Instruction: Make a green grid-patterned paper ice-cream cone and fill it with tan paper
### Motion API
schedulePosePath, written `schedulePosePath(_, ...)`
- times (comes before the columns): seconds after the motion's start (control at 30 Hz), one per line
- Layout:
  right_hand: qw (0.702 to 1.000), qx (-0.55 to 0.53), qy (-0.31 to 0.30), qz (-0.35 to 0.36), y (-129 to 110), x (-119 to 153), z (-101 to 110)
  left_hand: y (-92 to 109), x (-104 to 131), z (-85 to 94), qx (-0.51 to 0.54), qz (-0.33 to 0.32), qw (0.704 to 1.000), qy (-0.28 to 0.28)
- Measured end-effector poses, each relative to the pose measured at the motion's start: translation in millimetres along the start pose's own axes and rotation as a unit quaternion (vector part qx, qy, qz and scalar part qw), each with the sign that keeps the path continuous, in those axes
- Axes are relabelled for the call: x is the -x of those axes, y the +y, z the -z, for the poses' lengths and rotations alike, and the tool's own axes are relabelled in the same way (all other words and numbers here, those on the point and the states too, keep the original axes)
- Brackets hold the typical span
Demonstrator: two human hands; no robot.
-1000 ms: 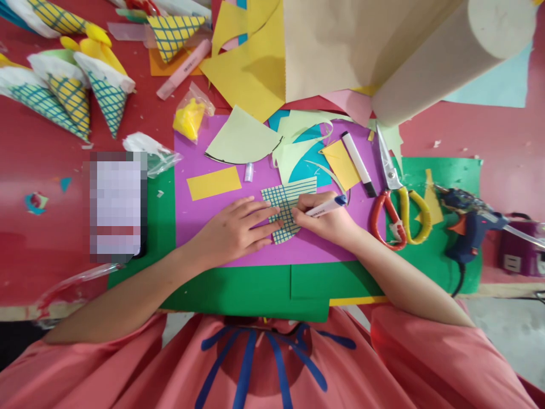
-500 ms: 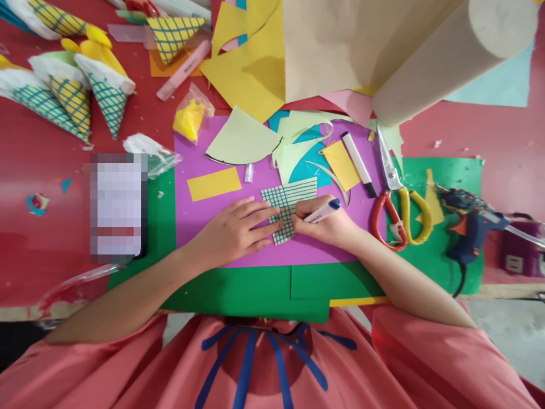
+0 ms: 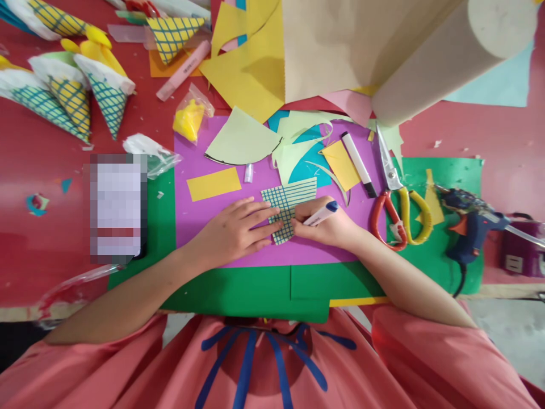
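Note:
A pale green piece of paper point(image 3: 285, 196) lies on a purple sheet point(image 3: 213, 227). Blue lines cross into a grid over its left part, while its upper right part carries only lengthwise lines. My left hand point(image 3: 240, 230) rests flat with fingers apart, the fingertips on the paper's left edge. In my right hand point(image 3: 330, 227) is a white marker point(image 3: 317, 215) with a blue end, gripped like a pen over the paper. The marker's tip is hidden behind my fingers. Above the gridded piece lies a plain pale green fan-shaped paper point(image 3: 242, 139) with a black line along its curved edge.
Scissors point(image 3: 394, 187) with red and yellow handles and a blue glue gun point(image 3: 470, 233) lie at the right. Near them is a black-capped marker point(image 3: 360, 165). A large paper roll point(image 3: 438, 68) stands behind. Several decorated paper cones point(image 3: 106, 91) and a phone-like blurred object point(image 3: 117, 207) are at the left.
My right hand and the marker have shifted very slightly, the marker's blue end moving a little left and down. My left hand and the paper stay in place.

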State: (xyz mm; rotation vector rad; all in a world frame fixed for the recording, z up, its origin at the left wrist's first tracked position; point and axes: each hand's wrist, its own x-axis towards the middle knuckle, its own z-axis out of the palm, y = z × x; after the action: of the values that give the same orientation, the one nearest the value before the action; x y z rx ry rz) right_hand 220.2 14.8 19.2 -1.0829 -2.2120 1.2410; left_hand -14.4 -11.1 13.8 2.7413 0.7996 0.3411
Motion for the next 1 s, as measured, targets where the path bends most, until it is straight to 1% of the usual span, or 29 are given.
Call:
schedulePosePath(0.07, 1.0, -0.02, -0.005, 0.0, 2, -1, 2, 0, 0, 0.0, -0.001, 0.0, 1.0, 0.001)
schedulePosePath(0.17, 0.995, -0.098, -0.002, -0.024, 5, -2, 5, 0, 0, -0.2, -0.001, 0.002, 1.0, -0.002)
schedulePosePath(0.27, 0.988, -0.146, 0.025, -0.032, 6, -1, 6, 0, 0, -0.2, -0.001, 0.002, 1.0, -0.002)
schedulePosePath(0.37, 0.985, -0.152, 0.086, -0.019, 6, 3, 3, 1, 0, 0.3, -0.003, -0.001, 1.0, 0.001)
schedulePosePath(0.5, 0.958, -0.194, 0.209, -0.016, 7, 8, -2, 2, 1, 0.7, 0.003, -0.02, 1.0, -0.006)
schedulePosePath(0.57, 0.95, -0.2, 0.238, -0.027, 10, 8, -2, 2, 2, 0.8, 0.009, -0.032, 0.999, -0.011)
schedulePosePath(0.6, 0.95, -0.199, 0.238, -0.038, 11, 7, -2, 3, 2, 0.9, 0.011, -0.039, 0.999, -0.012)
schedulePosePath(0.73, 0.959, -0.174, 0.207, -0.08, 14, 0, 0, 3, 1, 2.0, 0.017, -0.049, 0.999, -0.009)
schedulePosePath(0.87, 0.967, -0.139, 0.197, -0.085, 14, -3, 2, 3, -1, 3.5, 0.015, -0.046, 0.999, -0.004)
schedulePosePath(1.0, 0.966, -0.132, 0.197, -0.098, 13, -3, 2, 3, -2, 4.9, 0.016, -0.049, 0.999, 0.007)
